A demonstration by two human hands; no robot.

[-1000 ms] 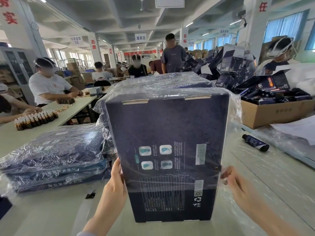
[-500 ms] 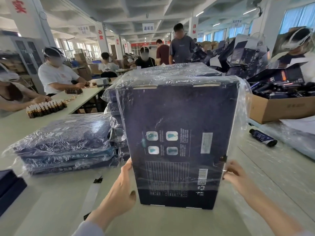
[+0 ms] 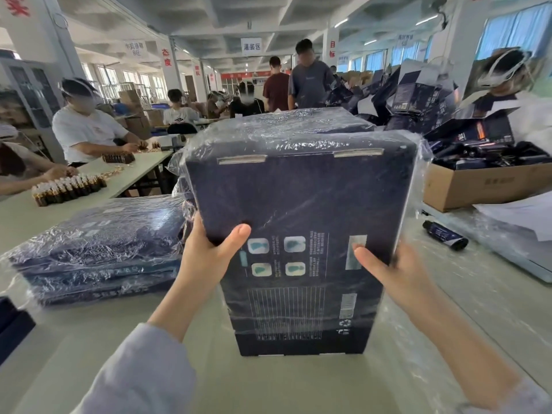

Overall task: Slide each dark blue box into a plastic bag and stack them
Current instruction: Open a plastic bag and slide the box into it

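Note:
A dark blue box [image 3: 301, 204] wrapped in a clear plastic bag stands on end in front of me, its printed back facing me. My left hand [image 3: 209, 252] grips its left edge, thumb across the face. On the right edge, my right hand [image 3: 394, 273] holds it with the thumb on the face. Behind the box rises a taller stack of bagged boxes [image 3: 283, 124]. A low stack of bagged blue boxes [image 3: 98, 249] lies on the table to the left.
A dark box corner [image 3: 12, 327] sits at the left edge. A black tube [image 3: 445, 236] and loose plastic bags [image 3: 493, 240] lie on the right. Behind them stands a cardboard carton [image 3: 478, 186] of dark items. People work at tables around.
Both hands moved up from the box's lower sides and now grip it mid-height with thumbs on the face. The box looks nearer and higher in view.

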